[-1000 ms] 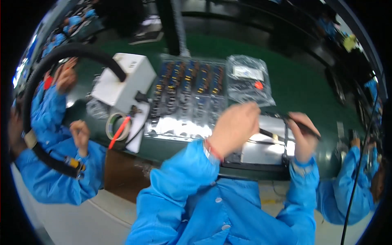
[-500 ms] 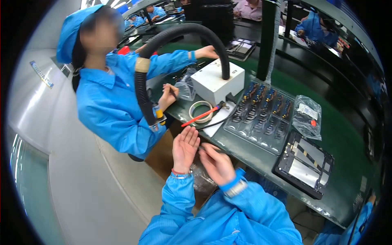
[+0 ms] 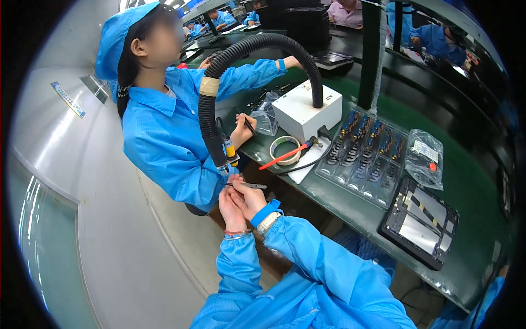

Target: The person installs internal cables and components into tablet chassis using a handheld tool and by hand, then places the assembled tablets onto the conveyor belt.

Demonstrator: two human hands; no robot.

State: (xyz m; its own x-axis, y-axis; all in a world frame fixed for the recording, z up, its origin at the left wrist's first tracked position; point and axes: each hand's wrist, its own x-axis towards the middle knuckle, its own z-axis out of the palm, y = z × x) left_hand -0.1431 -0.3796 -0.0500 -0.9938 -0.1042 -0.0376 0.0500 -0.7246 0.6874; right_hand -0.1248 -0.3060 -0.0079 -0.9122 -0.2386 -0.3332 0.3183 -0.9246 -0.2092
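My right hand [image 3: 251,200] pinches a pair of slim grey tweezers [image 3: 256,186], its thin tip pointing left. Below and beside it, my left hand [image 3: 230,211] is held palm up with fingers extended, partly covered by the right hand. Whether a small part lies in that palm is hidden. Just above both hands hangs the metal end of a black corrugated hose [image 3: 204,118], with a yellow cylindrical sensor [image 3: 230,151] fixed beside it. The hose rises from a white box [image 3: 308,112] on the green bench.
A co-worker in blue [image 3: 164,137] sits at the left, holding a dark pen-like tool. On the bench [image 3: 350,219] are a tape roll [image 3: 272,151], red-handled tool [image 3: 285,156], clear tray of small parts [image 3: 359,159], plastic bag [image 3: 424,159] and opened tablet-like device [image 3: 421,219].
My hands have come together and moved left under the hose end. The tweezers now show clearly in my right hand. The view has shifted, so the bench sits further right.
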